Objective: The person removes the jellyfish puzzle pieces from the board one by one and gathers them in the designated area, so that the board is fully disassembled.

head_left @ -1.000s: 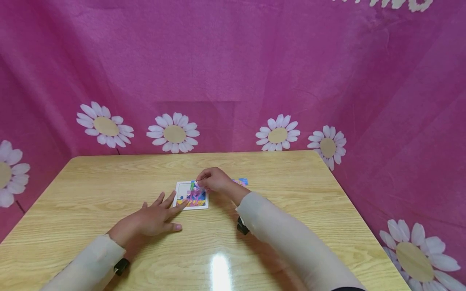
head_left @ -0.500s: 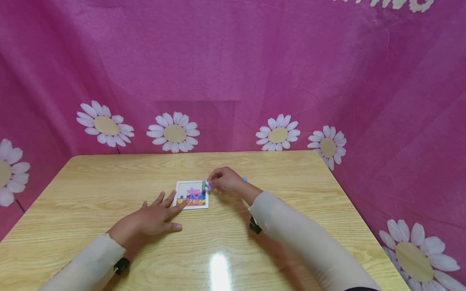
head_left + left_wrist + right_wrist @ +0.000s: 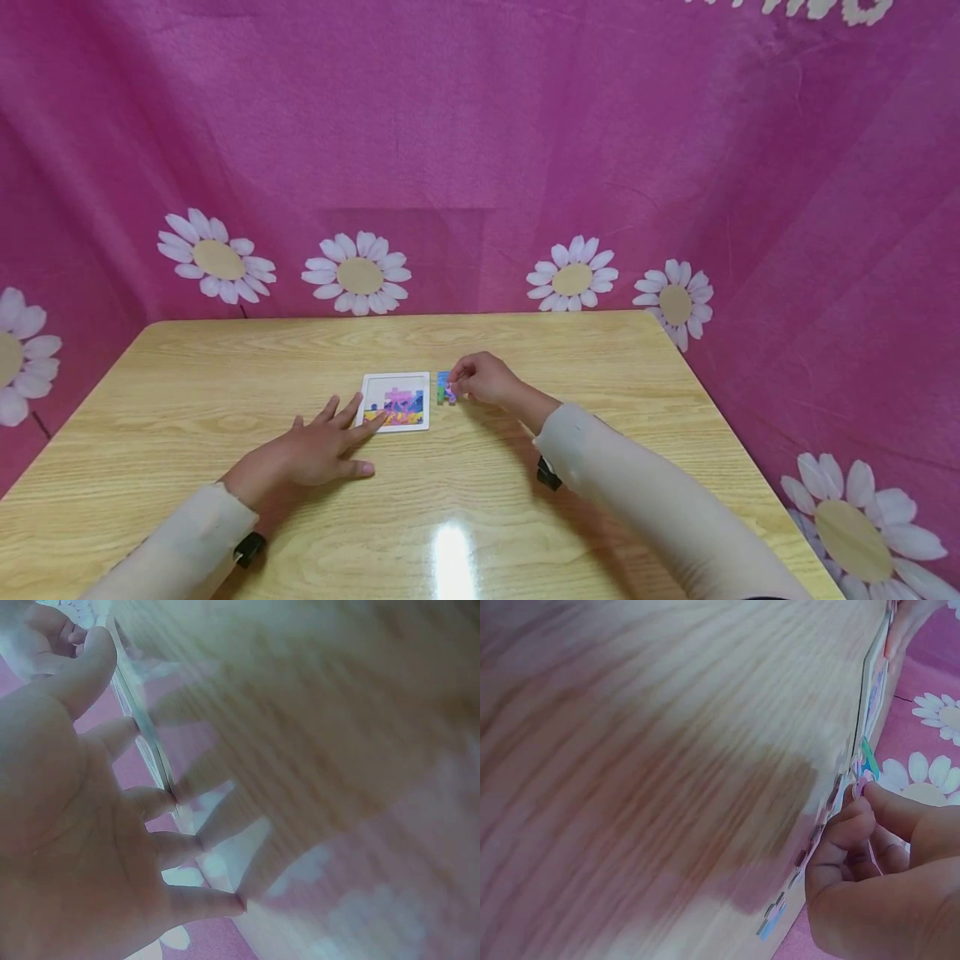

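Counter (image 3: pixel 360 525): near edge cut off. Left grip (image 3: pixel 322 450): fingers spread; puzzle frame (image 3: pixel 427 404) touched, its 8 o'clock side partly covered. Right grip (image 3: pixel 487 379): puzzle section (image 3: pixel 443 387) pinched just off the frame's 3 o'clock side, partly hidden; counter contact can't be told. Other pieces (image 3: pixel 774 911), 5 o'clock in right wrist view, barely made out.

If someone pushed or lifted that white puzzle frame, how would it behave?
The white puzzle frame looks thin and flat, so it's probably light and unlikely to roll. On the glossy table it might slide easily. The puzzle pieces inside could spill if it were tilted.
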`<state>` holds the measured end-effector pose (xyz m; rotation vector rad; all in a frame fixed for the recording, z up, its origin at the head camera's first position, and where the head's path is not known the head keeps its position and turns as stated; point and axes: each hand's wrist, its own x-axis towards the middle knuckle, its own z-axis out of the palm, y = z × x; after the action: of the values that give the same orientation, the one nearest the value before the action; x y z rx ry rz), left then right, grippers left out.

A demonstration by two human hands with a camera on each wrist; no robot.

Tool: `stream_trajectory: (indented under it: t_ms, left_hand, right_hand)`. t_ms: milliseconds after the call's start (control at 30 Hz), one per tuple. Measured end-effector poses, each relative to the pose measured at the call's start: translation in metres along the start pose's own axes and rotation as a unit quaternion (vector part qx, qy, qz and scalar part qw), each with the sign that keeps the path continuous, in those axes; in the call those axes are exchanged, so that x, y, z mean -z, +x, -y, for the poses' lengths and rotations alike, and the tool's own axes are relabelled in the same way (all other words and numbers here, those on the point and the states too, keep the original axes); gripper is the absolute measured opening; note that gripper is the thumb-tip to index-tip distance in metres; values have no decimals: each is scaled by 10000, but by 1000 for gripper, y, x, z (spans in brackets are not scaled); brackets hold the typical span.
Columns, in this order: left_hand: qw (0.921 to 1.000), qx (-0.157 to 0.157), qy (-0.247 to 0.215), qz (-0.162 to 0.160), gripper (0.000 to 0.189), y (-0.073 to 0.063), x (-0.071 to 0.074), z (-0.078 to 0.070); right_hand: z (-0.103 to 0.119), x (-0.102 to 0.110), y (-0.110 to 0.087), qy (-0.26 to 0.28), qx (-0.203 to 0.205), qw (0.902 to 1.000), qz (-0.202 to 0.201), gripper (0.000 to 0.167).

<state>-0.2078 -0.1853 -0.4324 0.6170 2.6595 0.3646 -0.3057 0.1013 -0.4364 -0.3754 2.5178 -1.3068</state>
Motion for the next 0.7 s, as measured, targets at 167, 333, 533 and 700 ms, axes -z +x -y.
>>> stream_trajectory:
  t_ms: [167,333,533,700]
  left_hand:
    - [10000,11,-15,-19,82,0,0,0]
    - [10000,47,-15,-13,83,0,0,1]
    - [10000,61,-13,-22,83,0,0,0]
    - [10000,34,13,-23,83,-1,0,-1]
  right_hand:
    - [-4,-1,-3,-314,94,9994,-117,5]
    - [-7,-4,-5,-771,322,9963,-202,5]
    - [-8,-8,-6,-996,555,9929,-331,7]
    - [-8,-10,-7,-1056,580,9922,-325,9]
